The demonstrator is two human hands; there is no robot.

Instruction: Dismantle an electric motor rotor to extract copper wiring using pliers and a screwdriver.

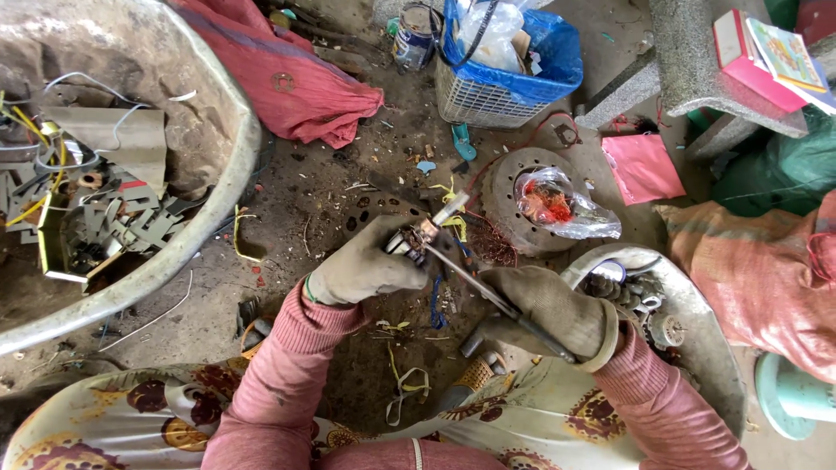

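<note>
Dirt floor [331, 200] littered with wire scraps and metal bits surrounds you, so anything that slips away will be hard to find. Upper left of the frame, the big grey basin [218, 139] of scrap plates and wires sits close to your left elbow; a jerk could knock it. Lower right, the smaller basin [705, 322] of metal parts lies just beside your right wrist. At centre, your gloved left hand [361, 270] is clamped around a small motor part [414, 242], and your gloved right hand [544, 309] is closed on a long metal tool [475, 283] whose tip meets that part. If the tip skids off, I judge it could jab your left glove, or fling copper bits.
</note>
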